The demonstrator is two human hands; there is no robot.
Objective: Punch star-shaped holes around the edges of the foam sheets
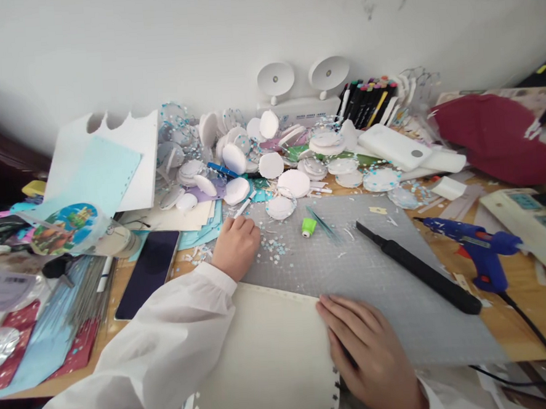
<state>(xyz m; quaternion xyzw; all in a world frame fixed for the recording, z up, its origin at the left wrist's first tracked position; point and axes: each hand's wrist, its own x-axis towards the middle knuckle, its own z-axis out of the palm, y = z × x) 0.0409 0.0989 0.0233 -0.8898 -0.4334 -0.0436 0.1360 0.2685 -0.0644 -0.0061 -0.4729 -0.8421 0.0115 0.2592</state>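
Observation:
My left hand [235,245] rests at the upper left corner of a grey cutting mat [351,274], fingers curled around a white pen-like tool [244,206] that pokes out toward the pile of discs. My right hand [365,347] lies flat, fingers together and stretched, on the right edge of a cream sheet of paper [268,353] with a perforated border, at the near side of the mat. A small green cap [308,227] and scattered pale blue confetti [274,247] sit on the mat between the hands.
A heap of white foam discs [270,164] fills the back. A long black tool [420,269] lies diagonally on the mat, a blue glue gun [477,250] to its right. A dark phone [147,271], blue and white sheets [108,168], markers [368,100] and a red cloth [495,132] crowd the edges.

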